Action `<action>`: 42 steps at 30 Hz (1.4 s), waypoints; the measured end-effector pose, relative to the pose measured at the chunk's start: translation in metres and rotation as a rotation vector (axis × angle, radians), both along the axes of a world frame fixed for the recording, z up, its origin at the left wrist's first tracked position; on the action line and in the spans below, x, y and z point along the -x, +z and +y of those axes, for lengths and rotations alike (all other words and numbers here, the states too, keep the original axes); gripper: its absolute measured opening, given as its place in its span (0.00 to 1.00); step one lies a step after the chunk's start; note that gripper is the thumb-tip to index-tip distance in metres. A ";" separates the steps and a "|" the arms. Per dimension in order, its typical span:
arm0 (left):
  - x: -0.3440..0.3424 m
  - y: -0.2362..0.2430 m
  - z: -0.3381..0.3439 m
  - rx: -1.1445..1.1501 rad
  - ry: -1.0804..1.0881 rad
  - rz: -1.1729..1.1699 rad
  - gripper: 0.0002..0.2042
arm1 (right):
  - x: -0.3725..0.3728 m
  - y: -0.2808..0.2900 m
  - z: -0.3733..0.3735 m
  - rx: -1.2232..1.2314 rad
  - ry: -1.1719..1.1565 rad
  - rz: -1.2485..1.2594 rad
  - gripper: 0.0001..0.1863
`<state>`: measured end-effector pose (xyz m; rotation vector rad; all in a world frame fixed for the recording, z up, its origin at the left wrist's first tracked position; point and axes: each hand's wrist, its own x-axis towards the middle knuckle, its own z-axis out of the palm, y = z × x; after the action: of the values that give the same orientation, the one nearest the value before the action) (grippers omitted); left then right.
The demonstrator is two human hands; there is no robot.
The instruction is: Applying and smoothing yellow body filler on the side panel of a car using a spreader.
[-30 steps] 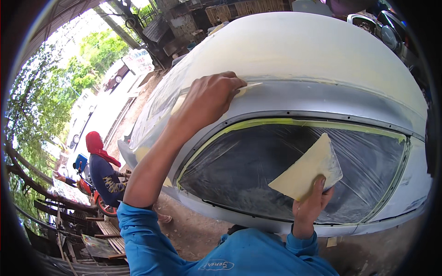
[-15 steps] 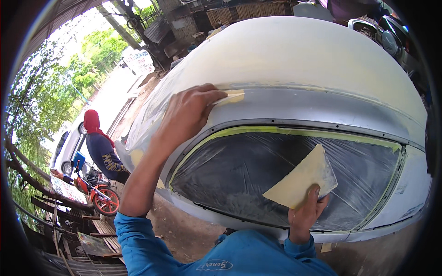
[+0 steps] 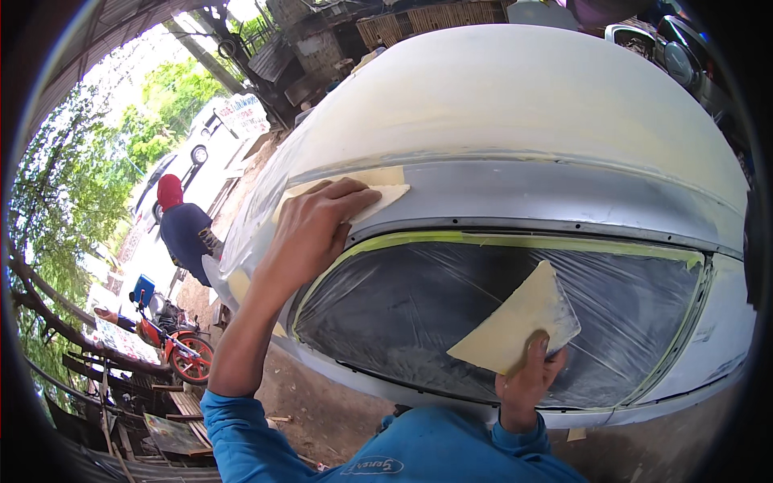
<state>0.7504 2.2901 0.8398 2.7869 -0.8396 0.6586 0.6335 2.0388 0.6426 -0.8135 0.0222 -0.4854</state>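
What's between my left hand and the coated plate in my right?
In the head view, dark window trim, yellow-green tape and plastic sheeting lie between left hand and plate.

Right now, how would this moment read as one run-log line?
left grip: pale flat piece at silver roof edge | right grip: cream-faced board in front of plastic-covered window

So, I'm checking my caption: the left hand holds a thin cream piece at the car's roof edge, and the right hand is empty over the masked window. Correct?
No: the right hand isn't empty; the head view shows it holding a cream plate over the masked window. The left hand holds a thin cream piece at the car's roof edge.
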 end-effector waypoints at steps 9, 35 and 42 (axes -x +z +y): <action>-0.034 0.023 0.006 -0.040 -0.018 0.059 0.12 | 0.002 -0.001 0.001 -0.100 0.025 0.007 0.15; 0.001 0.040 0.006 0.110 0.008 0.023 0.13 | 0.005 0.002 0.006 -0.075 0.027 0.074 0.17; 0.125 -0.036 -0.044 -0.044 -0.264 -0.085 0.25 | -0.017 0.039 0.034 -0.197 0.348 0.100 0.17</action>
<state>0.6249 2.2461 0.8038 2.6327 -1.2261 0.7221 0.6510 2.0729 0.6813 -0.6306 0.0196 -0.1114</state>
